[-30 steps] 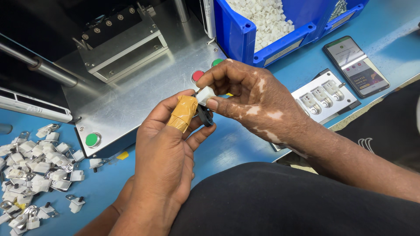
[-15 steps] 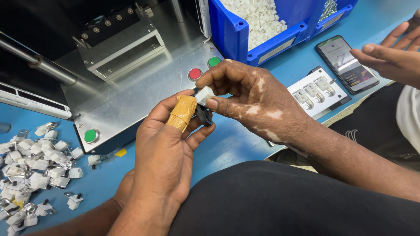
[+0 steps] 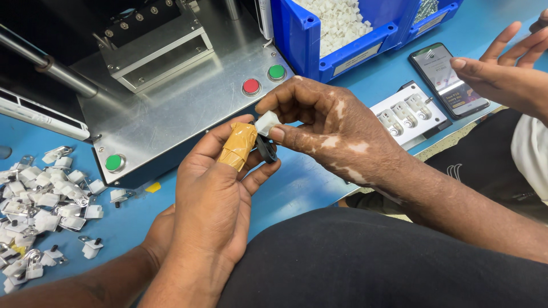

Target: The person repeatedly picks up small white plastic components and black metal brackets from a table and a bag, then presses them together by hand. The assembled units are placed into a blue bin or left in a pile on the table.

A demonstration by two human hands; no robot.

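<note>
Both hands meet over the front edge of the blue table (image 3: 297,188), just ahead of the person's dark-clothed lap. The left hand (image 3: 220,188) is curled, its thumb wrapped in tan tape (image 3: 237,147), and its fingers close around a small black part (image 3: 265,149) that shows between thumb and forefinger. The right hand (image 3: 325,128) pinches a small white plastic piece (image 3: 266,122) between thumb and fingertips, held right against the black part; whether the two are already joined cannot be told. Behind the hands stands a metal press fixture (image 3: 182,97) with a red button (image 3: 250,86), a green button (image 3: 277,72) beside it and another green button (image 3: 113,162) at its left corner. Farther back, a blue bin (image 3: 299,40) is filled with loose white plastic pieces (image 3: 337,20), and a second blue bin (image 3: 439,14) to its right holds small metallic parts, too small to make out. At the left on the table lies a loose heap of white pieces with metal clips (image 3: 43,199). To the right sits a white tray (image 3: 408,114) with three parts set in its slots, and near it a phone (image 3: 448,80) with a lit screen. Another person's hand (image 3: 499,74) hovers open above the phone at the right edge.
</note>
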